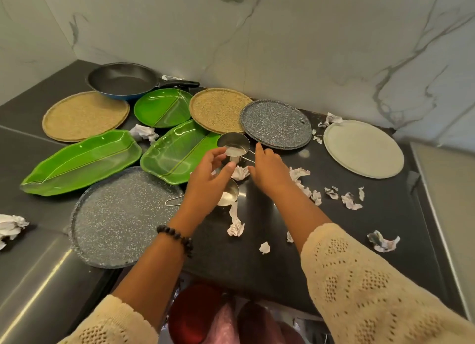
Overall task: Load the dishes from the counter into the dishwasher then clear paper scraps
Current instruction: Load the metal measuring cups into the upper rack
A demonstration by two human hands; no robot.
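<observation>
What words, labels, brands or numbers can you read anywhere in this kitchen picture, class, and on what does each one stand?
None can be read.
Crumpled paper scraps: dark marks that may be print, too small and creased to read.
Steel measuring cup held by the left hand, the plates and the frying pan: no visible text.
</observation>
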